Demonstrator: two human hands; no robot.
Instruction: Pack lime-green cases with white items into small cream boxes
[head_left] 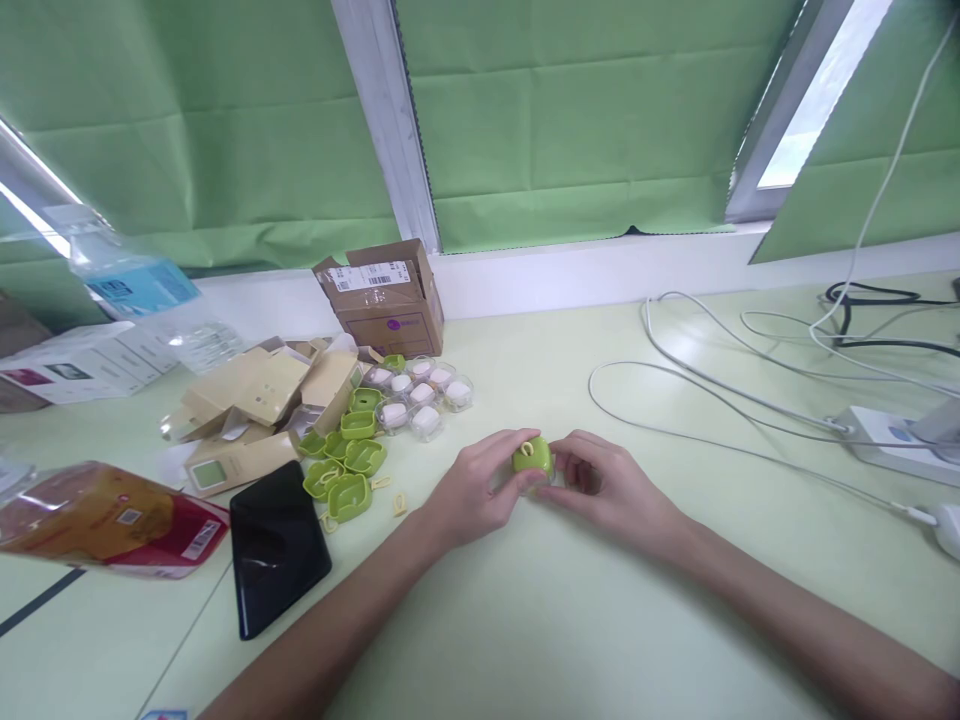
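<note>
Holding: small green case (535, 464) between both hands, over the bare middle of the tabletop (540, 620), clear part showing beneath the green; resting or lifted, cannot tell.
Yellow loop (527, 449): set on top of the case.
Left hand (480, 484): pinching the case from its left side, thumb below, fingers above.
Right hand (606, 485): pinching at the right side, thumb by the lower edge, remaining fingers curled in.
Loose loops (400, 503): yellow, scattered left of the left hand, near the shells.
Green shells (350, 497): bunched farther left, several lying with hollow sides up.
Clear cases (426, 422): grouped just beside the shells, white pieces inside.
Black tablet (277, 550): flat on the tabletop, left of the shells.
Small cardboard boxes (270, 385): heaped behind the tablet, some with open flaps.
Brown carton (394, 328): upright by the wall, behind the clear cases.
Bottles: one red-and-orange labelled (112, 520), one blue-labelled (146, 285), both at far left.
White cables (701, 372): looping across the right side toward a power strip (892, 440).
Green blinds (577, 120): hanging across the windows behind.
</note>
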